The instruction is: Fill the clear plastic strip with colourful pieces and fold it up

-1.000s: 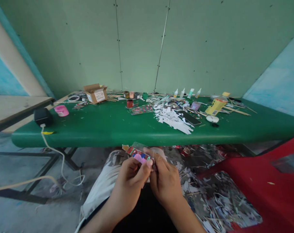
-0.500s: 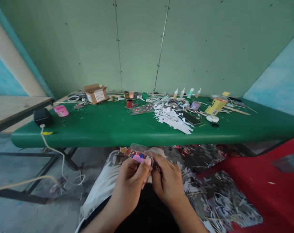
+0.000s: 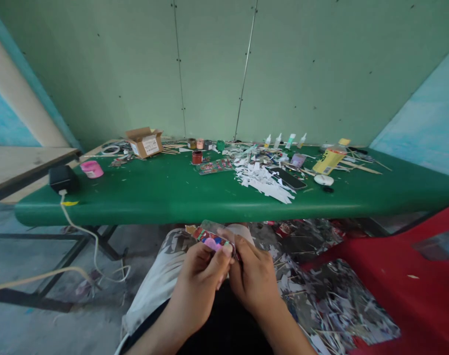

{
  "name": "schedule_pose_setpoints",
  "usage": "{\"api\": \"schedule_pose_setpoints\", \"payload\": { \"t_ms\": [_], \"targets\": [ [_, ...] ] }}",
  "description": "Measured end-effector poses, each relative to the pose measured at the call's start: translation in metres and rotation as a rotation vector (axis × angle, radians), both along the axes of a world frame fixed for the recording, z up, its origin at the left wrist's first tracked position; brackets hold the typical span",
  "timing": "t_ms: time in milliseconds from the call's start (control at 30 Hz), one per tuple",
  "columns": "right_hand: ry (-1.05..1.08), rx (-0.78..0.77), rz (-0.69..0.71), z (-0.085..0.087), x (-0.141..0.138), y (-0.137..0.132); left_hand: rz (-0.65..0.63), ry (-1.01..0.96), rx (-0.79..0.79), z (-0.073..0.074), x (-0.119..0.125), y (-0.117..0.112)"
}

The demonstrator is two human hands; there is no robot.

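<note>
Over my lap, just in front of the table edge, both hands are together at a small printed strip (image 3: 212, 240) in red, blue and pink. My left hand (image 3: 198, 273) is closed on it, thumb pressed along its near right end. A clear plastic sheet (image 3: 214, 227) rises behind the strip, seemingly part of the same piece. My right hand (image 3: 256, 273) is closed at the right end, fingers pinched against the clear plastic. Its palm side is hidden, so anything else inside it cannot be made out.
On the green table (image 3: 154, 192) lie white paper scraps (image 3: 263, 182), a phone (image 3: 289, 178), a printed plastic sheet (image 3: 215, 166), a red paint jar (image 3: 197, 157), a yellow-labelled bottle (image 3: 330, 160), a cardboard box (image 3: 145, 143) and pink tape (image 3: 92, 169). A red chair (image 3: 409, 276) stands right.
The clear sheet behind the strip now shows more and stands further right. My right-hand fingers have shifted slightly at the strip's end. The view has moved a little.
</note>
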State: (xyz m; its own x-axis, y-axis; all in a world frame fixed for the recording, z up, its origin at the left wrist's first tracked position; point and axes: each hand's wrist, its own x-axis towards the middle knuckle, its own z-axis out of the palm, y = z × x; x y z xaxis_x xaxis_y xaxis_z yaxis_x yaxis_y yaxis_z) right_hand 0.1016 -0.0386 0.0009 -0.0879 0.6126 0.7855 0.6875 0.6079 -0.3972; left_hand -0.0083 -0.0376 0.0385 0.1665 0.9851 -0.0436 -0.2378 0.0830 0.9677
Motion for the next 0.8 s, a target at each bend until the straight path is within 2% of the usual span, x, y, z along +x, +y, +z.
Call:
{"api": "schedule_pose_setpoints", "payload": {
  "t_ms": [167, 333, 533, 700, 800],
  "targets": [
    [-0.027, -0.006, 0.021, 0.003, 0.001, 0.001, -0.037, 0.021, 0.035, -0.002, -0.002, 0.001],
    [-0.045, -0.020, -0.040, 0.003, 0.000, 0.001, -0.120, 0.013, 0.019, -0.001, -0.006, 0.005],
    [-0.025, -0.061, -0.092, -0.006, -0.005, 0.002, -0.143, 0.037, 0.022, -0.004, -0.008, 0.008],
    [0.085, -0.113, -0.189, -0.016, 0.001, 0.012, -0.211, 0.061, 0.000, -0.006, -0.006, 0.007],
    [0.232, -0.199, -0.108, -0.011, 0.008, 0.013, -0.255, 0.095, 0.003, -0.007, -0.007, 0.007]
  ]
}}
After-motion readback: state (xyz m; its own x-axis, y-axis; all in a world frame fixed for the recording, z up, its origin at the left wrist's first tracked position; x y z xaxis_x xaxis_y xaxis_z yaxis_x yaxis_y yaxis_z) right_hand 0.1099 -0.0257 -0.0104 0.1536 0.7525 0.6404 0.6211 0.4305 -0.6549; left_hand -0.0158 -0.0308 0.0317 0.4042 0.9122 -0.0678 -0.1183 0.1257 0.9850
